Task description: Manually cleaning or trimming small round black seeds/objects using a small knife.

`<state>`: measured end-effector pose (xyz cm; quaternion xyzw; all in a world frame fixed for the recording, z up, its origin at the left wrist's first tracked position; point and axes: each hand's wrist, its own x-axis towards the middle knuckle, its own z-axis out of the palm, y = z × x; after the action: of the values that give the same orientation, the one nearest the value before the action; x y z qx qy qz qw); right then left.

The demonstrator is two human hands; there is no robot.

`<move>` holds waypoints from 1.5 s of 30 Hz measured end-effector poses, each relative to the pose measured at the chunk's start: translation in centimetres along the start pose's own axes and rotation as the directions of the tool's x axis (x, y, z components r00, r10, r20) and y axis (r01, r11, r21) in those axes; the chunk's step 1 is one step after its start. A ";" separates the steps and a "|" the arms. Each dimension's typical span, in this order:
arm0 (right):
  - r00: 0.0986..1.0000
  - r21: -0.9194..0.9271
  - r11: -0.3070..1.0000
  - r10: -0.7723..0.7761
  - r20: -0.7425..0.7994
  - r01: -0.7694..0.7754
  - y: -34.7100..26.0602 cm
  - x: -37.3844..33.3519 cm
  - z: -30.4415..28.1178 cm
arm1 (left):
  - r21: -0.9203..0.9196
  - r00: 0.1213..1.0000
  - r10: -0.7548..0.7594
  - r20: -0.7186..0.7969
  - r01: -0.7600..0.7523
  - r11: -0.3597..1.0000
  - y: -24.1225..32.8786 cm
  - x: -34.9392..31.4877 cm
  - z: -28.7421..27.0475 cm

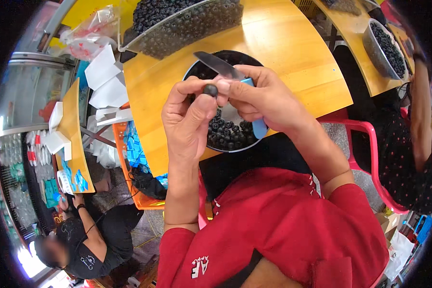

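Note:
A small round dark ball, like a bead or a nut (210, 90), is pinched between the thumb and fingers of my left hand (189, 113). My right hand (261, 96) is closed around the blue handle (258, 128) of a knife. Its wide blade (218, 65) points up and to the left, above the ball. The right thumb and fingertips meet the left fingers beside the ball. Beneath both hands is a round bowl (187, 72) with many similar dark balls (230, 134) in it. My hands hide part of the bowl.
A clear bin (177, 36) heaped with dark balls stands at the table's far side. An orange crate (125, 165) with blue packets is left of the yellow wooden table (302, 62). Another person (93, 235) sits lower left; a pink chair (369, 158) and another person's arm (420, 110) are right.

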<state>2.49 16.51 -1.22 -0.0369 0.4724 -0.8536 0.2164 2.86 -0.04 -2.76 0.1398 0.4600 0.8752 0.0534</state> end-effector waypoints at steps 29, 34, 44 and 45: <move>0.964 -0.266 0.949 -0.216 -0.155 0.170 -1.1 -1.2 -2.8 | 0.904 0.930 -0.219 0.296 -0.199 0.379 1.5 3.3 0.3; 0.991 -0.003 0.994 -0.112 -0.070 0.112 -0.4 -0.8 -1.7 | 0.638 0.975 0.070 0.211 -0.192 0.746 1.7 2.8 0.8; 0.997 0.144 0.987 -0.072 -0.017 0.074 0.1 -0.5 -1.1 | 0.667 0.965 0.205 0.162 -0.260 0.699 0.7 1.8 0.4; 0.995 0.133 0.987 -0.087 -0.038 0.091 0.0 -0.5 -1.1 | 0.700 0.962 0.232 0.143 -0.264 0.663 0.6 1.8 0.4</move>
<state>2.63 17.58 -1.77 -0.0295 0.4149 -0.8929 0.1723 1.28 0.35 -1.70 0.2286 0.7382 0.6242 -0.1150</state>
